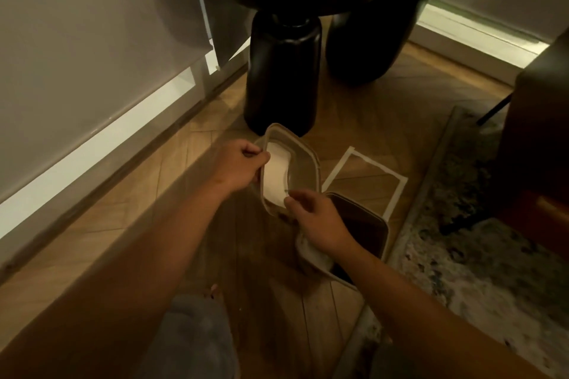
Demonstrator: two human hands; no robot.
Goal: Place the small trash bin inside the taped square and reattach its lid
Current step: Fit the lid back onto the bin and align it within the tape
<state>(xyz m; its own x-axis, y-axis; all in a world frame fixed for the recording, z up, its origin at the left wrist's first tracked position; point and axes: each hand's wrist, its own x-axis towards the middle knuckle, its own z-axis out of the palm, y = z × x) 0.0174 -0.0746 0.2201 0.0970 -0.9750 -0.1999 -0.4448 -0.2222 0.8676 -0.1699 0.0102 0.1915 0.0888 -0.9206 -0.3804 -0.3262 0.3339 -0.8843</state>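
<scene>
Dim herringbone floor (354,95), patterned rug (480,255)

We have one view only, from a wide-angle camera on the person's head. It looks forward and steeply down at the wooden floor (147,194), close above both forearms, which enter from the bottom of the frame.

the lid (292,163) i hold looks like smooth matt beige plastic; the bin (363,224) at lower right the same. wood floor (129,194) has a soft sheen, table legs (281,77) at top glossy black, rug (480,255) at right rough woven
</scene>
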